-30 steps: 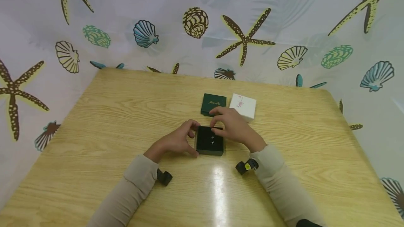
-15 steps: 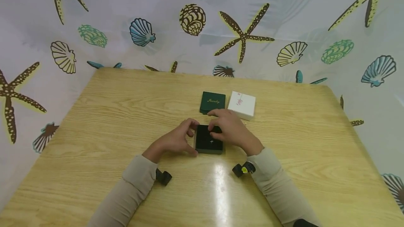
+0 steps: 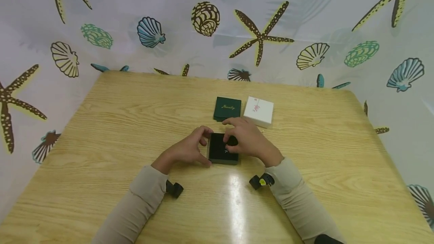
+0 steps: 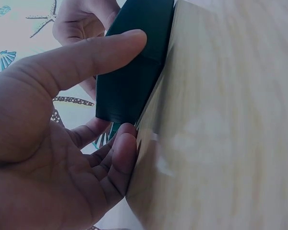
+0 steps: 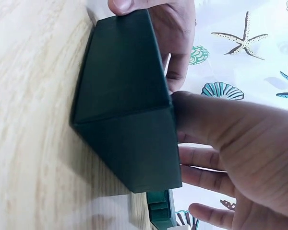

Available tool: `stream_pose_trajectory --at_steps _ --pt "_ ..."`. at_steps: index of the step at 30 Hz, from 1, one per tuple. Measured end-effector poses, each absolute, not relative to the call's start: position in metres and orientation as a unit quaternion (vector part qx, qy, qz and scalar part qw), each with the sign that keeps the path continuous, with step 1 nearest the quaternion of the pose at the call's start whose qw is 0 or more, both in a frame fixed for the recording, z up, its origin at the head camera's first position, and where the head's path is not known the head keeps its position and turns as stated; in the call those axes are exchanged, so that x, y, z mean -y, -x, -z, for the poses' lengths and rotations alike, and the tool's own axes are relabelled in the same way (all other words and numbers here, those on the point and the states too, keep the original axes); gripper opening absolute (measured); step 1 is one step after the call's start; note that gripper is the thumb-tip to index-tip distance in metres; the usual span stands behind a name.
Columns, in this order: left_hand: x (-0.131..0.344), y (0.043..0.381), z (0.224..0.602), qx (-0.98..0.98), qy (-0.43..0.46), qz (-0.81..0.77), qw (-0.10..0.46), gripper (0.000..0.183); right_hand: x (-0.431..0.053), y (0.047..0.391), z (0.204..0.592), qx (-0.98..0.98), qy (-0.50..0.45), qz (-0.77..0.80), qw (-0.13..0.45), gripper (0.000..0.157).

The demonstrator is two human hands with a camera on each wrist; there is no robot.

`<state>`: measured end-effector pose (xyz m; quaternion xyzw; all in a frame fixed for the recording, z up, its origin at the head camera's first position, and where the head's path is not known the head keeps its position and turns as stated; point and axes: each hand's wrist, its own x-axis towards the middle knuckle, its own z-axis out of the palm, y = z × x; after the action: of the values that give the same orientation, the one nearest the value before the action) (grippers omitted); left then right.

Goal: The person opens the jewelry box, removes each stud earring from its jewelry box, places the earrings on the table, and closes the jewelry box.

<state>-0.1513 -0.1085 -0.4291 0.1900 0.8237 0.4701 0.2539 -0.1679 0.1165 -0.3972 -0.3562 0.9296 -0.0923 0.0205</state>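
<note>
A dark green jewelry box base (image 3: 223, 162) with a black insert sits on the table, holding small silver star earrings (image 3: 226, 150). My left hand (image 3: 191, 148) grips its left side, thumb against the near wall and fingers at the far corner. In the left wrist view the left thumb (image 4: 113, 50) lies along the green wall. My right hand (image 3: 249, 138) reaches over from the right, thumb and forefinger curled down right at the stars, partly covering them. Whether they pinch an earring I cannot tell. In the right wrist view the box wall (image 5: 125, 67) hides those fingertips.
Behind the box lies a green lid (image 3: 227, 107) lettered "Jewelry". Beside it is a white box (image 3: 259, 110) with a pink print. A tiny gold-coloured thing (image 3: 262, 131) shows near the right hand. A shell-patterned cloth (image 3: 183, 48) hangs behind the wooden table (image 3: 135, 101).
The right hand has moved slightly down and nearer over the insert, so its thumb and forefinger now partly cover the stars. The left hand keeps its grip on the box.
</note>
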Motion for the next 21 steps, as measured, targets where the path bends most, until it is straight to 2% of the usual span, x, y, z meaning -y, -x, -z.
stream_pose_trajectory --at_steps 21 --pt "0.1075 0.1520 0.4302 -0.824 -0.196 -0.468 0.251 0.086 -0.1147 0.1652 0.3944 -0.934 0.349 0.058 0.048 0.013"
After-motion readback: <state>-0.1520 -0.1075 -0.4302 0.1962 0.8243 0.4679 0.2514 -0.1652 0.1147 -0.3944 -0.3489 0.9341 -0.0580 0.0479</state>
